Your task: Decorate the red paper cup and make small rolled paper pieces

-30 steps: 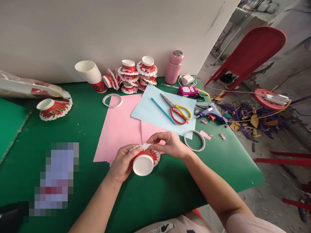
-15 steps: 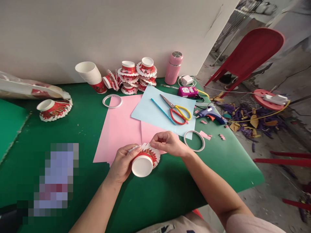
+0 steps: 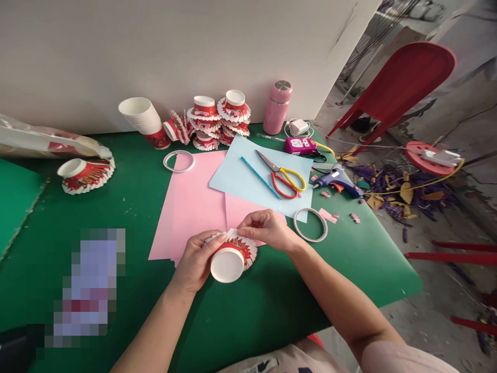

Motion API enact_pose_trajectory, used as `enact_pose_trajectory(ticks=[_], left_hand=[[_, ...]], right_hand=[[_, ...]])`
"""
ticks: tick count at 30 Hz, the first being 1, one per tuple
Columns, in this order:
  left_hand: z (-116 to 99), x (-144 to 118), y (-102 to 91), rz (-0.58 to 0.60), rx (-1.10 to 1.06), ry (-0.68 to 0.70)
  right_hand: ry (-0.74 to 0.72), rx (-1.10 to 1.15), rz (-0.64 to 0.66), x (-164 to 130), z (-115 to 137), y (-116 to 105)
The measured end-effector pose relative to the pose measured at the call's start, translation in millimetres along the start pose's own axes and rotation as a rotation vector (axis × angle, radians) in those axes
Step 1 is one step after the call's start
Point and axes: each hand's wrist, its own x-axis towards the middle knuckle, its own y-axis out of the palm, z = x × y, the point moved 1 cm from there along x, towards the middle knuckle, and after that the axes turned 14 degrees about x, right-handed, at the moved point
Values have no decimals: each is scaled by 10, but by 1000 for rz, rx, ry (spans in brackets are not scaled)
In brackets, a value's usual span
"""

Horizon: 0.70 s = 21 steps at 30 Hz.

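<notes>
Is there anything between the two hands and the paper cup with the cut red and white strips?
Nothing visible is between them. The left hand holds the red and white paper cup with fringed strips directly by its side, and the right hand pinches one of its strips at the top, over the pink paper sheet.

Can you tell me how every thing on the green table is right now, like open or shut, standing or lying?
Red-and-white paper cup with fringed rim: on its side, held by left hand and right hand.
Red-and-yellow scissors: lying on the blue sheet, blades nearly shut.
Pink metal flask: upright, capped.
Blue glue gun: lying down.
Stack of white cups: tilted.
</notes>
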Motion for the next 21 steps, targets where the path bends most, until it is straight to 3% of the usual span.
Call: enact_pose_trajectory(ticks=[5,12,21], left_hand=[[-21,5,13,-21,-65,-20],[-13,3,2,-52,-58,-6],[10,5,-9,-58,-27,5]], right_hand=[[7,-48,-46,-21,76,8],[1,-45,60,-31,122,3],[-13,-42,48,-12,73,-2]])
